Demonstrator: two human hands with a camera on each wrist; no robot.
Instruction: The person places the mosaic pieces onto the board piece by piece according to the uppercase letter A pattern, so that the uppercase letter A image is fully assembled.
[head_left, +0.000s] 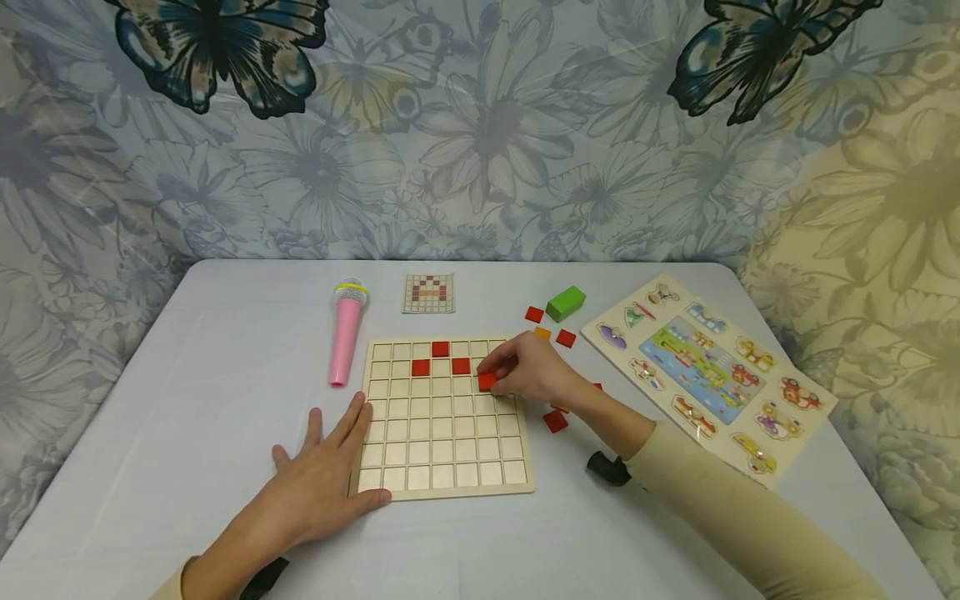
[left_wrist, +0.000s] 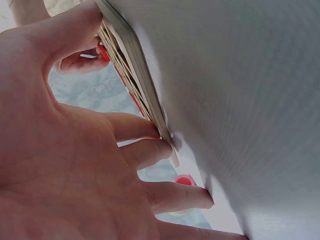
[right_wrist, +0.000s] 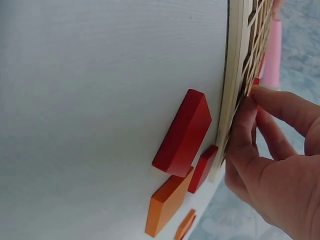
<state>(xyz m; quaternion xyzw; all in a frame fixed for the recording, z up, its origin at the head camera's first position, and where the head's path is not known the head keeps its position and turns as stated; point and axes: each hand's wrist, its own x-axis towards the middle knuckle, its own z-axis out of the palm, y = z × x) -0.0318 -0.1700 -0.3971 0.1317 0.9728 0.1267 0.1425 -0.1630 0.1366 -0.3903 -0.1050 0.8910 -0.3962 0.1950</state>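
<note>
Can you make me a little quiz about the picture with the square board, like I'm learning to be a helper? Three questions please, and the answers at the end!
1. Pick one: what colour is the tile that the right hand pinches?
A) green
B) red
C) orange

2. True or false: the pink microphone lies beside the grid board, not on it.

3. Count: not including the pinched one, how many red tiles sit on the board's squares?

Key:
1. B, red.
2. True; it lies on the white table, on the left hand's side of the board.
3. Three.
</note>
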